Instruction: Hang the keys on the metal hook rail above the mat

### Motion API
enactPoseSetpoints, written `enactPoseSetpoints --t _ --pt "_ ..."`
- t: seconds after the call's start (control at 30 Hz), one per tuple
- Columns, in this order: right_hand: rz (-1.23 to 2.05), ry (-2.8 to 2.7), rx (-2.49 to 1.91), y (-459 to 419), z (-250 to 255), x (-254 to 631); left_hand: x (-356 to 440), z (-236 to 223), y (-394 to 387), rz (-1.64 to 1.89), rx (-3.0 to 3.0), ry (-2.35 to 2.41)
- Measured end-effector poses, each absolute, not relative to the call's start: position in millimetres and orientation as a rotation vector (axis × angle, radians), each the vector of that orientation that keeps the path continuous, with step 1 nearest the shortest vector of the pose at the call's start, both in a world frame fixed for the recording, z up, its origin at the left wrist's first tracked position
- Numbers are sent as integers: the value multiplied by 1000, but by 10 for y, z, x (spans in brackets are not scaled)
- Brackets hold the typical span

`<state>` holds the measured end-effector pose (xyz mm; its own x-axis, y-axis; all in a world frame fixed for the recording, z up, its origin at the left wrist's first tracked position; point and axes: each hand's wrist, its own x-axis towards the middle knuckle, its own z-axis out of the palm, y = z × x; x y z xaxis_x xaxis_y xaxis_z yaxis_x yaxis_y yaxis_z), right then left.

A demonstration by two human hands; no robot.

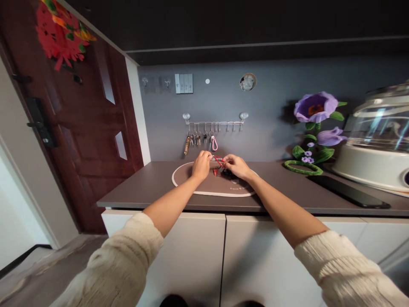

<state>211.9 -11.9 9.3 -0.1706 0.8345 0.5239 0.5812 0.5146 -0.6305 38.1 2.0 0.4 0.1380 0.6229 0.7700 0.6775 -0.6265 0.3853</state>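
Observation:
Both hands are above an oval brown mat [204,185] with a pale rim on the counter. My left hand [201,166] pinches one end of a red cord [218,160]. My right hand [237,166] is closed on the cord's other side, so the cord stretches between them. Under the cord is a small red item [216,171], too small to make out. Dark objects, partly hidden, lie beneath my right hand. On the wall behind, a metal hook rail [214,123] carries several keys [198,139] and a pink loop strap [214,143].
To the right stand a purple fabric flower [315,108], a black phone-like slab [349,192] and a white appliance with a clear dome [377,164]. A dark cabinet [255,25] overhangs the counter [143,187]. A red-brown door [79,128] is at left.

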Motion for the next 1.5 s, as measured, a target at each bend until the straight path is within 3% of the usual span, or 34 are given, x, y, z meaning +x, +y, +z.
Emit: enactPoseSetpoints --t 0.27,0.7,1.5 --pt "585 -1602 -972 -155 167 2093 365 17 -21 -1433 -2275 -1337" --pt "520 -1473 -878 -77 314 2102 390 -20 -35 -1056 -2301 -1157" --pt "364 -1776 -1061 211 1093 2089 401 -89 107 -1465 -2340 -1326"
